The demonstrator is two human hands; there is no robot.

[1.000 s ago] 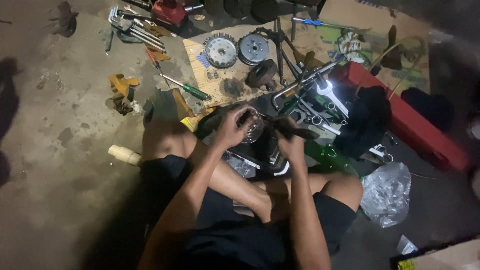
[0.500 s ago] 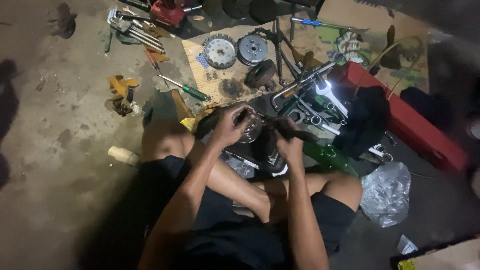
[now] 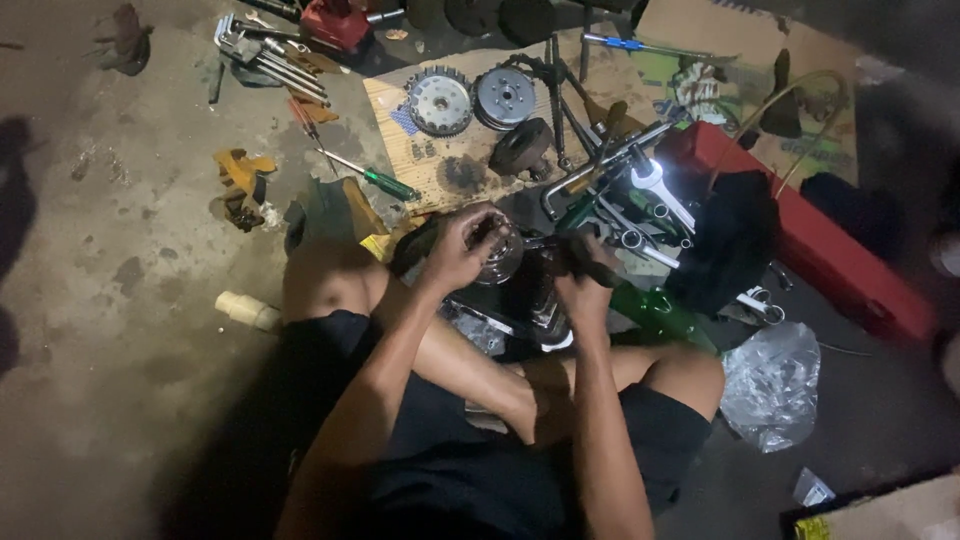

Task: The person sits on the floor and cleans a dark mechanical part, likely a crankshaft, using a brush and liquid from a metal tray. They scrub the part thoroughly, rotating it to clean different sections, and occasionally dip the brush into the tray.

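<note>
You are sitting cross-legged on the concrete floor [image 3: 120,330], both hands working at a dark engine part [image 3: 535,285] in front of your knees.

Much is lying in shadow; the engine part's lower half is being hidden by your forearms and its shape is hard to make out; your left hand [image 3: 462,250] is curling its fingers [image 3: 478,222] around a round metal clutch piece [image 3: 500,258], gripping its rim from the left; your right hand [image 3: 588,278] is closing tightly on a dark tool handle [image 3: 590,250] just right of that piece, the tool's tip being covered; two toothed clutch discs [image 3: 440,100] are lying on a wooden board [image 3: 400,150] beyond; a green-handled screwdriver [image 3: 385,183] is resting near the board's left edge; a red case [image 3: 830,255] is being cut into by darkness at the right.
</note>
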